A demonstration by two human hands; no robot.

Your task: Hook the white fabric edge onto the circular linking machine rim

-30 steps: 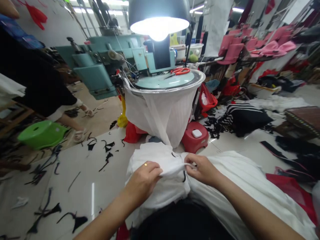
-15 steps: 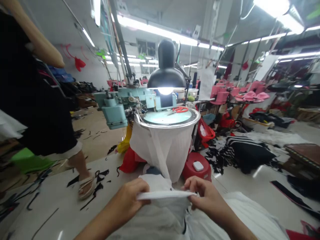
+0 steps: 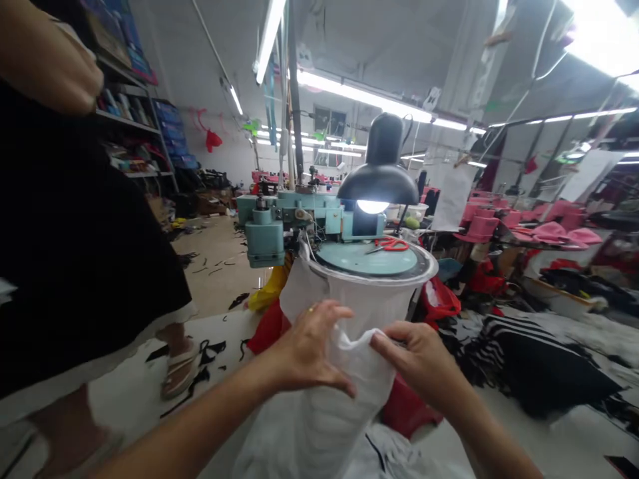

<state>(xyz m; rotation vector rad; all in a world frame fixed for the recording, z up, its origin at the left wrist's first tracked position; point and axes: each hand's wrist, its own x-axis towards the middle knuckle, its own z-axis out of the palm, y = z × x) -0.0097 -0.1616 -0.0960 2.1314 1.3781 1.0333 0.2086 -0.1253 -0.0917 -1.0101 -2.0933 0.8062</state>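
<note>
White fabric (image 3: 344, 412) hangs in front of me, its upper edge gathered between my hands. My right hand (image 3: 422, 362) pinches that edge between thumb and fingers. Beside it, my left hand (image 3: 312, 349) has its thumb and fingers spread apart at the cloth's left side. Just beyond is a light-green linking machine (image 3: 314, 219) with a round plate (image 3: 364, 259) ringed by a pale rim. More white cloth (image 3: 379, 299) drapes down from that rim. Red-handled scissors (image 3: 394, 244) lie on the plate under a lit black lamp (image 3: 378, 183).
A person in a black garment (image 3: 84, 246) stands close at the left. Striped black fabric (image 3: 539, 366) and dark scraps lie on the floor at right. A red stool (image 3: 409, 406) is partly hidden below the machine. Pink machines (image 3: 479, 223) stand farther back.
Both hands have risen toward the machine with the white fabric. My left hand has gone from gripping the edge to spread fingers. The view has turned left, and the person appears nearer.
</note>
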